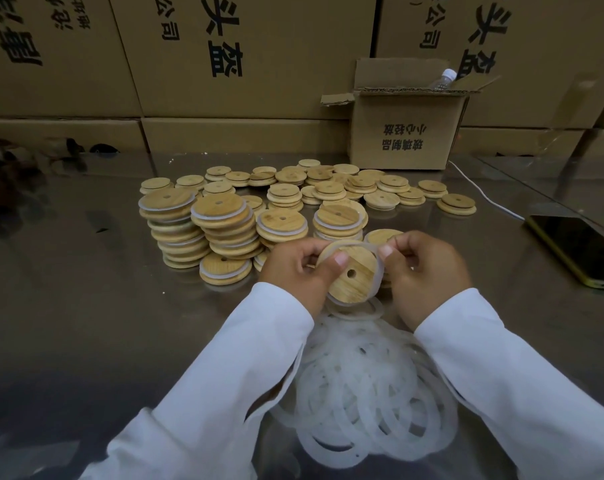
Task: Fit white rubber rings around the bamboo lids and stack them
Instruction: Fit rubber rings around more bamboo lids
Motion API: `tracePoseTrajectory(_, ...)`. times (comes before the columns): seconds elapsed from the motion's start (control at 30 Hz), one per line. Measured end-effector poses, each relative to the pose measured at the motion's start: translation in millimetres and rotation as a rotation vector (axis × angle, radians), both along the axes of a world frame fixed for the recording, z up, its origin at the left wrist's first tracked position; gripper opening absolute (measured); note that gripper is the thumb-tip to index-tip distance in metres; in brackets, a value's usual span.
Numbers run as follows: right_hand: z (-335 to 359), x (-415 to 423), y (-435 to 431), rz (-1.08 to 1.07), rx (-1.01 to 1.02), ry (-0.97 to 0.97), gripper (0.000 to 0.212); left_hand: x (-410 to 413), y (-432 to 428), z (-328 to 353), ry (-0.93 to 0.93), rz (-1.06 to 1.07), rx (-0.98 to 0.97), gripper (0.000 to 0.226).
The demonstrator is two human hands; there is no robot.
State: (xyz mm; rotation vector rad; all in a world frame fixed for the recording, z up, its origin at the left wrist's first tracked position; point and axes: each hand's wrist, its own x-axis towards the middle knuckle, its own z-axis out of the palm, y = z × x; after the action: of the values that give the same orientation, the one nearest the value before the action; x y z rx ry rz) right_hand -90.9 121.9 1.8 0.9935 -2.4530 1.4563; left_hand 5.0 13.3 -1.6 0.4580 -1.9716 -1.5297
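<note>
A round bamboo lid (354,277) with a small hole is held tilted above the table, gripped by my left hand (295,270) on its left edge. My right hand (427,271) pinches a white rubber ring (379,268) that is stretched round the lid's right rim. Stacks of ringed lids (203,230) stand just beyond my left hand. Loose bare lids (328,187) lie scattered farther back. A heap of white rubber rings (366,386) lies on the table between my forearms.
The work surface is a shiny metal table (85,306). A small open cardboard box (402,133) with a plastic bottle (444,79) stands at the back right. A phone (584,249) with a white cable (480,192) lies at the right. Large cartons (224,57) wall the back.
</note>
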Motion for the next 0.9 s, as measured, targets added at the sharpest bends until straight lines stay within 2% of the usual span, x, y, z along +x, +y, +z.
tracePoseTrajectory(0.2, 3, 0, 1, 0.056, 0.003, -0.052, 0.022, 2, -4, 2, -0.019, -0.05, 0.037, 0.018)
tracePoseTrajectory(0.37, 0, 5, 1, 0.075, -0.047, -0.033, 0.026, 3, -5, 4, -0.036, -0.066, 0.036, 0.013)
tracePoseTrajectory(0.43, 0, 7, 1, 0.09, -0.049, -0.011, 0.028, 2, -3, 2, -0.049, -0.082, 0.122, 0.012)
tracePoseTrajectory(0.6, -3, 13, 0, 0.114, -0.058, -0.029, 0.026, -9, 4, -3, -0.038, -0.013, 0.494, 0.015)
tracePoseTrajectory(0.77, -1, 18, -1, 0.142, -0.107, -0.115, 0.024, -16, 5, -7, 0.018, 0.115, 0.427, 0.03)
tracePoseTrajectory(0.9, 3, 20, -2, 0.151, -0.186, -0.222, 0.025, -15, 8, -8, 0.034, 0.182, 0.305, 0.023)
